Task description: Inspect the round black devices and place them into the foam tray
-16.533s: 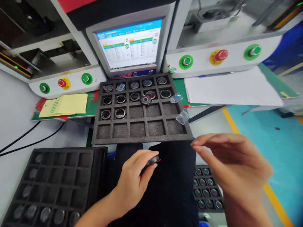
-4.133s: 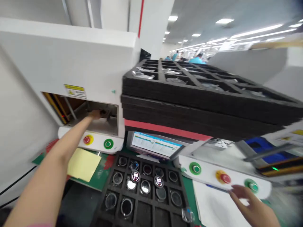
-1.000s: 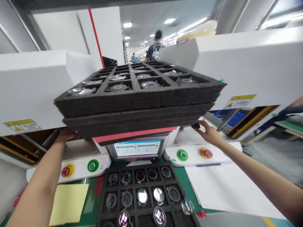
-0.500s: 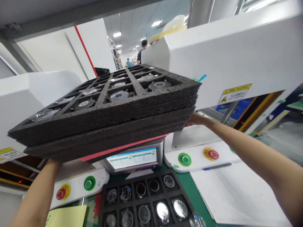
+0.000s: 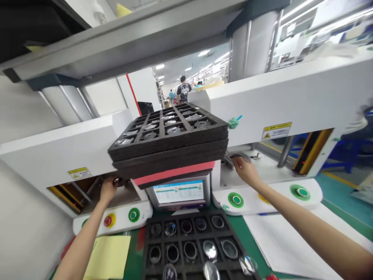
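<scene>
My left hand (image 5: 107,189) reaches into the opening of the left white machine (image 5: 58,155), its fingers closed on a small dark round part (image 5: 118,181). My right hand (image 5: 245,172) reaches into the opening of the right white machine (image 5: 285,101), with its fingertips at a grey fixture (image 5: 237,156); whether it grips anything is hidden. Between my arms, a stack of black foam trays (image 5: 171,149) with round parts in their cells rests on a monitor (image 5: 179,192).
Below the monitor lies a black foam tray (image 5: 147,252) holding several round watch parts. Green and red buttons line both machine fronts. A yellow sheet (image 5: 109,256) lies at left, white paper (image 5: 279,241) at right. A person stands far behind.
My view has pulled back and up, so the tray stack looks smaller. Both hands stay inside the machine openings; the right hand now sits lower, at the grey fixture.
</scene>
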### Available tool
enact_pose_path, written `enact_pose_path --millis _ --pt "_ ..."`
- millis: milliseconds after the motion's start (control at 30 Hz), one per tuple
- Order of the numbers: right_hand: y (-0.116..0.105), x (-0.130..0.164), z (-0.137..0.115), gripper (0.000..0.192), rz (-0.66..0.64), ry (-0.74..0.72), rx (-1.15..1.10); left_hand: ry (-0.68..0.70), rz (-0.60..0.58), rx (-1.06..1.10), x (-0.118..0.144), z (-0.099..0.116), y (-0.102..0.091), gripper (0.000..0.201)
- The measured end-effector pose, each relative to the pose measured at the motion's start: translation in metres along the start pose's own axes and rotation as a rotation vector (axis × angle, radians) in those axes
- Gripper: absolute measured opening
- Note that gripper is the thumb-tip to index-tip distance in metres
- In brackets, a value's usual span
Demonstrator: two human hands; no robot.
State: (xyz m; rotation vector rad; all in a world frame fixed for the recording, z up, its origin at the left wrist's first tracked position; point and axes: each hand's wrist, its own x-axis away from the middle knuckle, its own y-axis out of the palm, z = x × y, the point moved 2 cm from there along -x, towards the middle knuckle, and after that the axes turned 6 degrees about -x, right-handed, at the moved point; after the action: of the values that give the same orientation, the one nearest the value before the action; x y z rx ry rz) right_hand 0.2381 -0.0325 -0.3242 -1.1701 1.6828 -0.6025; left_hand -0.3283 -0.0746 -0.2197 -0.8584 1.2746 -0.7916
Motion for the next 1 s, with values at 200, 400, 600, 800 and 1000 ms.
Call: enact_pose_path --millis 200,400,600,800,1000 --pt "0.07 0.11 -0.118 0.026 -0.41 -0.125 -0.037 0.209 -0.193 0.134 0.123 0.002 0.009 0.016" --pt "0.112 0.127 -0.194 0.031 -0.559 -0.146 0.0 0.383 -0.25 0.246 0.234 0.013 -0.028 0.029" --pt "0.107 0.129 -0.204 0.035 -0.571 -0.141 0.077 0.226 -0.209 0.336 0.298 -0.006 -0.043 0.027" --pt "0.1 0.132 -0.209 0.035 -0.644 -0.135 0.106 0.163 -0.435 0.348 0.294 0.058 -0.019 0.022" --pt "0.081 0.135 -0.211 0.035 -0.615 -0.152 0.048 0.028 -0.542 0.247 0.289 0.121 0.009 0.036"
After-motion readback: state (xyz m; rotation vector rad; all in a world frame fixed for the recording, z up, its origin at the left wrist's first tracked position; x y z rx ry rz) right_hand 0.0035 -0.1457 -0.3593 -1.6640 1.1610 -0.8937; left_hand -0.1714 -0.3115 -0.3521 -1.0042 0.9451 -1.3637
